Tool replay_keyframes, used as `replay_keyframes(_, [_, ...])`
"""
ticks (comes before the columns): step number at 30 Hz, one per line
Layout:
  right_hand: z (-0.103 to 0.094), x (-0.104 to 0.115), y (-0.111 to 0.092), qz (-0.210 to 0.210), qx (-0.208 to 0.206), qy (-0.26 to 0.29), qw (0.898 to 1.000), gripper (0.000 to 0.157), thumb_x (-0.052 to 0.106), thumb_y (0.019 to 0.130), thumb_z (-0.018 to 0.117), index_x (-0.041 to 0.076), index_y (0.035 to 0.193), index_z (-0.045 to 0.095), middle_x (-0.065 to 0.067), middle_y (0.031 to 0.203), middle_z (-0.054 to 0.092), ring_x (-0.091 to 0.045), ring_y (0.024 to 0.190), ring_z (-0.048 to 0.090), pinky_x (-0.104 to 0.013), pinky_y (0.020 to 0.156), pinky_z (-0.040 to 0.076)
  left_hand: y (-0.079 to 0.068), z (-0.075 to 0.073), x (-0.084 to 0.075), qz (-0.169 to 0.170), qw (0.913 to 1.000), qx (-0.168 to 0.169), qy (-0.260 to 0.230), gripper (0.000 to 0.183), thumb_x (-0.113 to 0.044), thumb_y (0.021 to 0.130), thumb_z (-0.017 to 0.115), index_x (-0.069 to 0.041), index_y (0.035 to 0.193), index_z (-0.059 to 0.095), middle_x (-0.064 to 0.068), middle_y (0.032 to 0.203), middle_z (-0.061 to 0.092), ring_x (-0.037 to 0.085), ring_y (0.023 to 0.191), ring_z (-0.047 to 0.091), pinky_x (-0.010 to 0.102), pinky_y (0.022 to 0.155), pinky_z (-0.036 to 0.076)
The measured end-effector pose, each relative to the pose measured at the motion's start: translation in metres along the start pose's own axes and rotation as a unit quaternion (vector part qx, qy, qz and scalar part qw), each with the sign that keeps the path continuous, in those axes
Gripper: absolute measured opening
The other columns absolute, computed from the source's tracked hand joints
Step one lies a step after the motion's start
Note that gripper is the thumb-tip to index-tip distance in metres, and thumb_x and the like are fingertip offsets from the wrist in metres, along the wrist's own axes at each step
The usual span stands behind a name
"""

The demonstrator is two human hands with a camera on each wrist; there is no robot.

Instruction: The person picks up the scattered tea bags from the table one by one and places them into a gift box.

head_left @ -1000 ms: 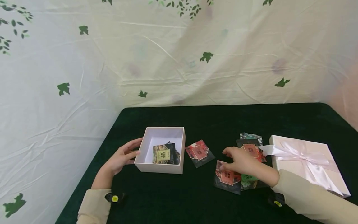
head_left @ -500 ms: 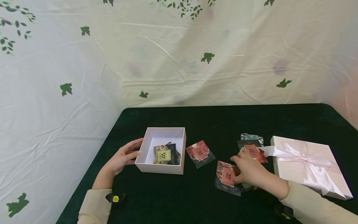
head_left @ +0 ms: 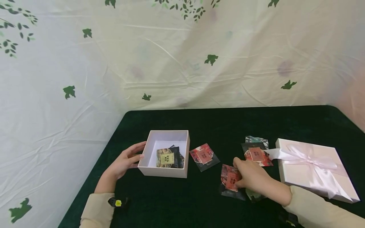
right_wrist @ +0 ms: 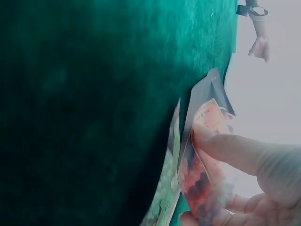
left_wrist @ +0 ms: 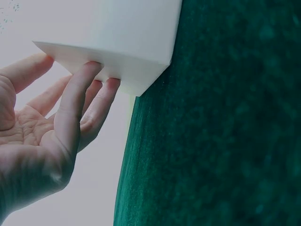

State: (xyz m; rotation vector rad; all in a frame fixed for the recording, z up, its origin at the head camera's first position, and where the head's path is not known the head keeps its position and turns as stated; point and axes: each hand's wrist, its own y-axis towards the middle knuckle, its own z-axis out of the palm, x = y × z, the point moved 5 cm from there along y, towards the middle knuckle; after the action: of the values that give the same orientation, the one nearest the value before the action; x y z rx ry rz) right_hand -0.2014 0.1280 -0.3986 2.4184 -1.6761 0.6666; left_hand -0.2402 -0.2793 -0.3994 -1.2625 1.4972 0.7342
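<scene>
Right hand (head_left: 252, 178) pinching red packet (head_left: 229, 182), left hand (head_left: 122, 164) steadying box (head_left: 163, 172)

Red packet: near side of the surface (head_left: 171, 205), in the right grip, thumb on the label, other fingers behind. Right wrist view shows it bent along its length. Can't tell if its low end is clear of the surface. Green packet (right_wrist: 167, 190) lies right beside it, partly hidden under the hand in the head view; can't tell if the two touch.

Left grip: fingers spread, tips against the box's outer left wall, not wrapped round it. Box upright, yellow-label packet (head_left: 163, 158) inside, on top of darker ones.

Doing it well: looks like a pick-up, judging by the pinch. Hold thin film by the label, firm but not creasing. Peel up one edge first so the green packet doesn't drag along; check only one is in the fingers. Lift fairly level, since a floppy packet probably folds or slips. Left hand should just brace; a hard push would likely slide the box toward the second red packet (head_left: 204, 157), just to its right. Mind the ribbon (head_left: 273, 154) tail by the lid (head_left: 293, 174), near the other packets (head_left: 254, 154).
</scene>
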Motion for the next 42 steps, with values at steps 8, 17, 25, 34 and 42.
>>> replay_keyframes(8, [0.000,0.003,-0.005,-0.002,0.008,0.003,1.000,0.033,0.016,0.066,0.085,0.013,0.088,0.060,0.004,0.072,0.055,-0.011,0.061,0.048,-0.028,0.052,0.040,-0.001,0.001,0.001,-0.005,1.0000,-0.001,-0.004,0.059,-0.023,0.095,0.058,-0.013,0.147,0.032,0.019,0.152,0.031,0.039,0.126,0.045,0.053,0.093,0.048])
replay_keyframes(17, [-0.004,0.000,-0.013,-0.065,0.047,0.098,0.992,0.020,0.014,0.076,0.077,0.017,0.087,0.061,0.009,0.073,0.057,-0.005,0.062,0.052,-0.022,0.053,0.045,0.000,0.001,0.003,-0.005,1.0000,-0.004,0.000,0.060,-0.024,0.094,0.059,-0.012,0.147,0.032,0.020,0.151,0.032,0.039,0.125,0.046,0.052,0.093,0.049])
replay_keyframes(25, [-0.016,-0.001,-0.020,-0.102,0.087,0.188,0.973,0.006,0.015,0.085,0.069,0.014,0.089,0.064,0.006,0.074,0.060,-0.005,0.062,0.053,-0.022,0.055,0.046,0.001,0.001,0.002,0.001,1.0000,-0.005,0.004,0.059,-0.022,0.096,0.057,-0.012,0.147,0.032,0.020,0.151,0.032,0.041,0.126,0.045,0.053,0.094,0.048])
replay_keyframes(34, [-0.031,-0.004,-0.021,-0.111,0.086,0.234,0.962,0.008,0.015,0.088,0.065,0.009,0.091,0.062,0.002,0.078,0.066,-0.005,0.065,0.056,-0.023,0.057,0.050,0.003,0.001,0.003,-0.002,0.9999,-0.013,0.002,0.059,-0.024,0.095,0.059,-0.014,0.147,0.034,0.016,0.151,0.034,0.038,0.125,0.046,0.053,0.093,0.048])
replay_keyframes(42, [-0.047,-0.003,-0.015,-0.118,0.070,0.266,0.954,0.021,0.015,0.090,0.064,0.001,0.105,0.061,-0.003,0.090,0.071,-0.010,0.076,0.066,-0.027,0.065,0.056,0.003,0.001,0.002,0.001,0.9999,-0.012,0.001,0.058,-0.021,0.095,0.058,-0.013,0.147,0.033,0.017,0.152,0.032,0.041,0.126,0.045,0.054,0.094,0.047])
